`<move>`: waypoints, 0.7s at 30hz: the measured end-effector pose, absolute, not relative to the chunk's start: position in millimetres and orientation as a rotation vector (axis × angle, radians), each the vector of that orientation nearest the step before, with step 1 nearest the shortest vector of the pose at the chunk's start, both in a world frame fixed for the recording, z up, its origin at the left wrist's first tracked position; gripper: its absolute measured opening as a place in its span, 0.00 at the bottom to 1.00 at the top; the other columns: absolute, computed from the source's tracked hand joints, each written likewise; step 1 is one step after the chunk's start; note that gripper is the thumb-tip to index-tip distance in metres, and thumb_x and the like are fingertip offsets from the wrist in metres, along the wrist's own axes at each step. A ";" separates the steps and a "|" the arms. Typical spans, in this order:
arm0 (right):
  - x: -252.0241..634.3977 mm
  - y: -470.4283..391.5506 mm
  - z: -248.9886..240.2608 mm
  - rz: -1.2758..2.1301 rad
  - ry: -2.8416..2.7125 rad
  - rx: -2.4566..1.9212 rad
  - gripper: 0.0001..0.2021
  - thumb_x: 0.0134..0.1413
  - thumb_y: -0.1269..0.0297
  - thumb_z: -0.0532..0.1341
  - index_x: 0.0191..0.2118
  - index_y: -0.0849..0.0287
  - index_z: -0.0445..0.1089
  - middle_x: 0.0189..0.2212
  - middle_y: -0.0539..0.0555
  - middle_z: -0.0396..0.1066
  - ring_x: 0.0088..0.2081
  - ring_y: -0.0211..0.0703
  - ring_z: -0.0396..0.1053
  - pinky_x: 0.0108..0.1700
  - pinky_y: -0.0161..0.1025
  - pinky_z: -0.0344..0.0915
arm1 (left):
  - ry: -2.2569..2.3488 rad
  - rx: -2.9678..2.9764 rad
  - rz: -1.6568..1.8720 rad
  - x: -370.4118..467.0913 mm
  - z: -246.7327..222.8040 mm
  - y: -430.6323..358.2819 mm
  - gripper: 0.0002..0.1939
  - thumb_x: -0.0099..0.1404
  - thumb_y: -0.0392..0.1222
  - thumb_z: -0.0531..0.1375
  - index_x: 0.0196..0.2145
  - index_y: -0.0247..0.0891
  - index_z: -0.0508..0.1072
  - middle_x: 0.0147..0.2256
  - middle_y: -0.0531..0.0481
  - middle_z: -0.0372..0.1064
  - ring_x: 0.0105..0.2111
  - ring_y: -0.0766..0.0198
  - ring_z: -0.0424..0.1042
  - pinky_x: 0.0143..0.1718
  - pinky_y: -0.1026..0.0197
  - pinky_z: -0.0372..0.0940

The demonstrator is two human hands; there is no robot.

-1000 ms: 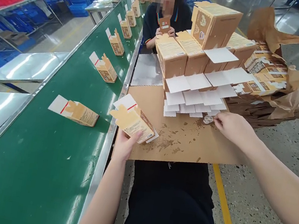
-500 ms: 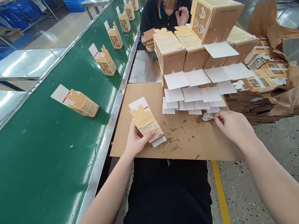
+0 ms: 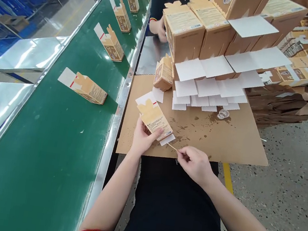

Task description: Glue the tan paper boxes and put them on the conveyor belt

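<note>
My left hand (image 3: 142, 139) is closed round a small tan carton (image 3: 157, 120), fingers beneath and thumb on its printed face. The carton lies tilted, with a white flap at each end. Between the fingertips of my right hand (image 3: 195, 165) is a thin stick (image 3: 172, 147). Its far tip reaches the edge of the carton's lower white flap; whether it touches cannot be made out. A small clear dish (image 3: 223, 114) sits on the brown cardboard sheet (image 3: 233, 143), among dark wet-looking spots. Another small carton (image 3: 164, 72) stands beyond the held one.
Several stacked cartons (image 3: 187, 39) with white flaps jutting out rise at the back of the sheet. On the left runs a green conveyor belt (image 3: 48, 161) carrying a row of cartons (image 3: 91, 88). Opposite me is a co-worker (image 3: 173, 2). Paper-wrapped flat cartons (image 3: 302, 68) lie at right.
My right hand has come from beside the clear dish to the held carton's lower flap, bringing the stick. A small carton now stands left of the stack. My view has tilted down.
</note>
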State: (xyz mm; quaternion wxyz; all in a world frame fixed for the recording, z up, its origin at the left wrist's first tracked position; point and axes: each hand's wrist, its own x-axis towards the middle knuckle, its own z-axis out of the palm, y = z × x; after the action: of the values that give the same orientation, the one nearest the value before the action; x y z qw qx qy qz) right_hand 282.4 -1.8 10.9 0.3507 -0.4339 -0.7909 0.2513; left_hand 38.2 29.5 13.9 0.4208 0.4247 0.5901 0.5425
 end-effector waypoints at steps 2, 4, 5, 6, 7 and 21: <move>275.3 -2.1 4.2 0.640 -2.057 -1.082 0.13 0.72 0.69 0.59 0.32 0.53 0.71 0.24 0.48 0.70 0.25 0.39 0.68 0.30 0.37 0.67 | 1.476 1.082 1.362 38.8 14.5 29.9 0.42 0.54 0.65 0.81 0.57 0.45 0.71 0.53 0.40 0.82 0.54 0.45 0.85 0.57 0.44 0.79; 274.3 -0.5 1.1 0.625 -2.091 -1.060 0.13 0.71 0.70 0.59 0.32 0.53 0.70 0.24 0.48 0.69 0.25 0.39 0.67 0.30 0.37 0.66 | 1.475 1.080 1.364 39.0 14.5 30.2 0.43 0.54 0.66 0.81 0.58 0.45 0.71 0.53 0.39 0.82 0.53 0.45 0.85 0.57 0.44 0.79; 275.1 0.3 0.2 0.615 -2.112 -1.056 0.13 0.71 0.71 0.58 0.32 0.53 0.69 0.24 0.48 0.69 0.25 0.39 0.67 0.30 0.37 0.66 | 1.477 1.077 1.363 39.0 14.5 30.2 0.43 0.54 0.66 0.81 0.57 0.44 0.71 0.52 0.39 0.82 0.53 0.45 0.84 0.56 0.43 0.79; 276.4 1.1 -0.6 0.608 -2.132 -1.057 0.13 0.71 0.71 0.58 0.32 0.53 0.69 0.24 0.48 0.69 0.24 0.39 0.67 0.30 0.38 0.66 | 1.481 1.074 1.359 38.9 14.3 30.2 0.42 0.54 0.66 0.81 0.56 0.44 0.71 0.52 0.39 0.81 0.53 0.44 0.84 0.56 0.43 0.79; 278.1 2.0 -1.2 0.605 -2.147 -1.066 0.13 0.71 0.71 0.58 0.32 0.53 0.69 0.24 0.48 0.70 0.25 0.39 0.67 0.30 0.38 0.66 | 1.487 1.070 1.352 38.7 14.2 30.0 0.42 0.55 0.65 0.81 0.56 0.44 0.71 0.52 0.39 0.81 0.54 0.44 0.84 0.57 0.43 0.79; 330.6 -6.9 19.9 0.648 -1.707 -1.441 0.11 0.70 0.58 0.64 0.34 0.49 0.78 0.28 0.52 0.81 0.26 0.46 0.77 0.32 0.44 0.80 | 1.697 1.236 1.196 56.6 20.6 -1.2 0.38 0.54 0.51 0.83 0.53 0.47 0.66 0.51 0.43 0.77 0.52 0.44 0.82 0.50 0.47 0.78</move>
State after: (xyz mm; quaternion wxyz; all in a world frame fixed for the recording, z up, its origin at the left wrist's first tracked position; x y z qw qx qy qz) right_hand 330.6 -6.9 19.9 0.3966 -0.5686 -0.6738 0.2556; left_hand 56.6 -1.2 20.6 0.3546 0.4784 0.6566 0.4628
